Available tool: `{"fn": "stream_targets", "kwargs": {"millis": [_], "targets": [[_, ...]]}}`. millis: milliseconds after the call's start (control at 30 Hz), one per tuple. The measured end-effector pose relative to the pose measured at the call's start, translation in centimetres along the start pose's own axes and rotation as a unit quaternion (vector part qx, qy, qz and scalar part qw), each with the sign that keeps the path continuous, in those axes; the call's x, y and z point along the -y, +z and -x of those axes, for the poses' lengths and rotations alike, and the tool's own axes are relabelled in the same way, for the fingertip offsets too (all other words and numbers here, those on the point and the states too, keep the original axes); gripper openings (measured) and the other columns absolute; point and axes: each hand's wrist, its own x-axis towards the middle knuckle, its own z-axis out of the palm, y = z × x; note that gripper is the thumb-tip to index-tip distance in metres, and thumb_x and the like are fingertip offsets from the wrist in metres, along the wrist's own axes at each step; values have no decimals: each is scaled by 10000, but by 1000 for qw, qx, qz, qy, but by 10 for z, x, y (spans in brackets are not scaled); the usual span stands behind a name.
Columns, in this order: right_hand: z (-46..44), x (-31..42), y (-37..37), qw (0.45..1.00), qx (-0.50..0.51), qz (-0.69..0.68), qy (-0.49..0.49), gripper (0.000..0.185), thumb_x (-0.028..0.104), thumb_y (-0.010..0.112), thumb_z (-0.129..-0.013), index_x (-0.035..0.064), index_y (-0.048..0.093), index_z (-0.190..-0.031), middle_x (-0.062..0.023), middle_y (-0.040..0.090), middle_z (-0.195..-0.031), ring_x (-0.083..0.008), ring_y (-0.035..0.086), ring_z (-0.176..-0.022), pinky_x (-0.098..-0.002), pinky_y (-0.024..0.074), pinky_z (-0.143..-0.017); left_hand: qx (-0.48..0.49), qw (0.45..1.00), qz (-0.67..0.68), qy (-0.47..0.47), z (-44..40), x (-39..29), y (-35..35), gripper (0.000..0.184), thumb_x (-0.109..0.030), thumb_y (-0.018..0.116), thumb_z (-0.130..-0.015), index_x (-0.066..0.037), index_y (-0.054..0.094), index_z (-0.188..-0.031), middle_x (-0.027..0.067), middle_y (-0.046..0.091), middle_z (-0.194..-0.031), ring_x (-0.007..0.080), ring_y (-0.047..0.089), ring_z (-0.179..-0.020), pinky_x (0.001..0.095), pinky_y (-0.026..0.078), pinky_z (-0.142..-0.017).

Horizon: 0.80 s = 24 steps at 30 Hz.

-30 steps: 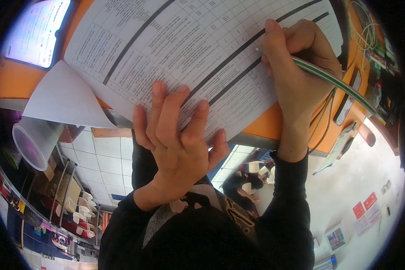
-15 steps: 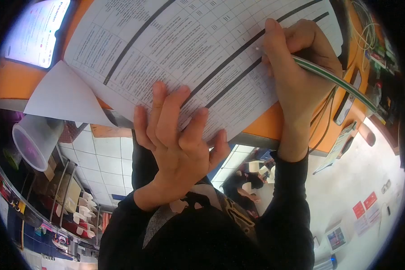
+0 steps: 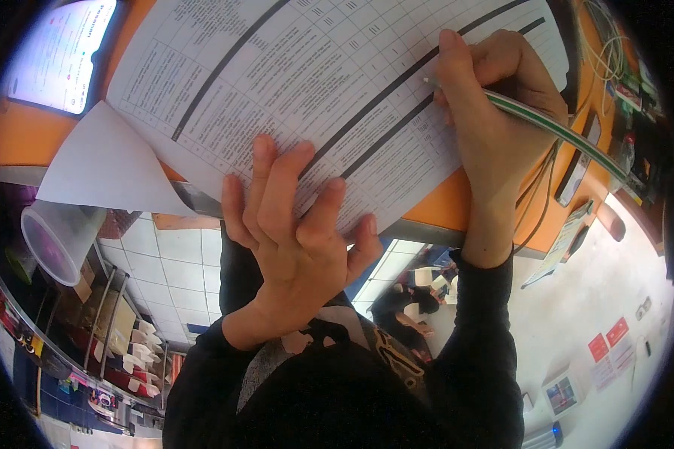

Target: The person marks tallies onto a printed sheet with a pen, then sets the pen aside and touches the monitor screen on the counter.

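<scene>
A printed form [image 3: 225, 82] with table rows, dark bars and handwritten tally strokes lies on the orange desk. My left hand [image 3: 292, 232] rests on its lower edge, fingers spread and holding nothing. In my right hand [image 3: 502, 112] is a slim green-and-white striped pen [image 3: 554, 129], pinched between thumb and fingers. Its pale tip points left, close to the dark bars of the form; whether it touches the paper I cannot tell. The form's lower left corner [image 3: 105, 165] curls over the desk edge.
A lit phone [image 3: 60, 52] lies at the upper left of the desk [image 3: 22, 135]. Cables [image 3: 606, 60] run along the right side. Below the desk edge at left is a translucent plastic container [image 3: 60, 239]. Another person [image 3: 404, 303] is visible in the background.
The pen tip has shifted very slightly within my right hand's writing area. My left hand and the form have stayed almost where they were.
</scene>
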Motion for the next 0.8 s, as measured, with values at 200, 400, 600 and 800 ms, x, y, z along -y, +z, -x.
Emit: {"fn": "stream_targets", "kwargs": {"millis": [200, 400, 600, 800], "targets": [[0, 3, 1, 1000, -1, -4, 6, 209, 151, 723, -785, 79, 578, -653, -13, 585, -551, -55, 548, -444, -148, 375, -456, 3, 1000, -5, 8, -2, 2, -3, 436, -324, 520, -811, -144, 326, -1157, 163, 302, -1292, 370, 146, -1317, 514, 51, -1050], [0, 0, 0, 1000, 4, -20, -1, 211, 146, 726, -782, 76, 576, -651, -12, 583, -551, -53, 545, -446, -152, 369, -453, 4, 1000, -8, -3, 0, 0, -1, 436, -332, 525, -806, -131, 336, -1143, 163, 311, -1286, 372, 148, -1316, 513, 56, -1048], [0, 1, 1, 1000, -5, -7, 2, 214, 154, 729, -782, 78, 578, -651, -12, 584, -550, -56, 549, -448, -151, 366, -457, 10, 1000, -8, -12, -2, -2, -2, 424, -322, 518, -806, -129, 338, -1138, 164, 309, -1285, 376, 154, -1311, 515, 58, -1046], [0, 0, 0, 1000, 3, 0, -1, 225, 164, 730, -784, 80, 574, -645, -12, 587, -550, -55, 545, -437, -149, 364, -455, 6, 1000, -6, -6, -2, -1, -1, 431, -313, 528, -799, -130, 336, -1139, 165, 307, -1276, 381, 154, -1311, 520, 53, -1047]]}}
